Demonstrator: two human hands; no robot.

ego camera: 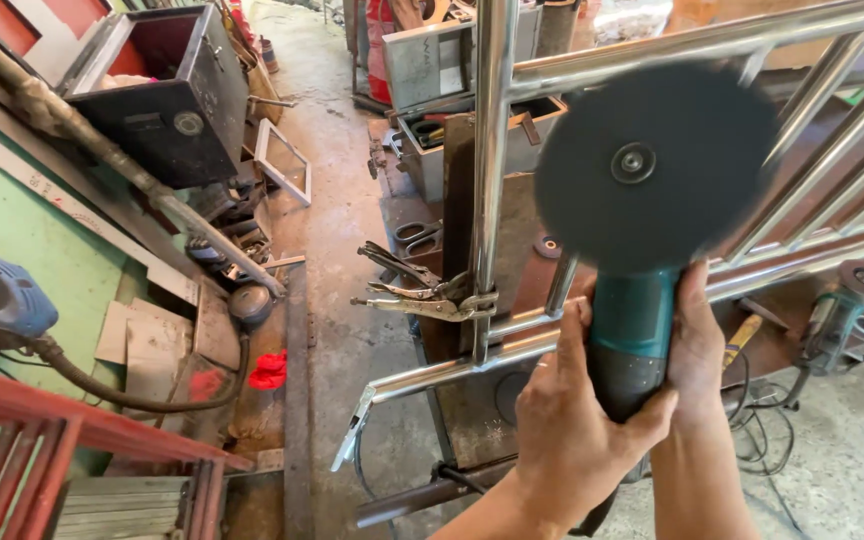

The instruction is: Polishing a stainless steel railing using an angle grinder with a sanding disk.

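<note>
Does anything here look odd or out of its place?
Yes. The angle grinder, held in both the left hand and right hand, shows no guard over its dark disc. A second grinder lies on the workbench among loose cables.

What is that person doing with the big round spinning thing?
A person holds a teal angle grinder with both hands: the left hand wraps its body from below and the right hand grips its side. Its dark round disc is raised in front of a shiny steel railing frame. Locking pliers clamp the frame to an upright post. A second grinder lies at the right.
</note>
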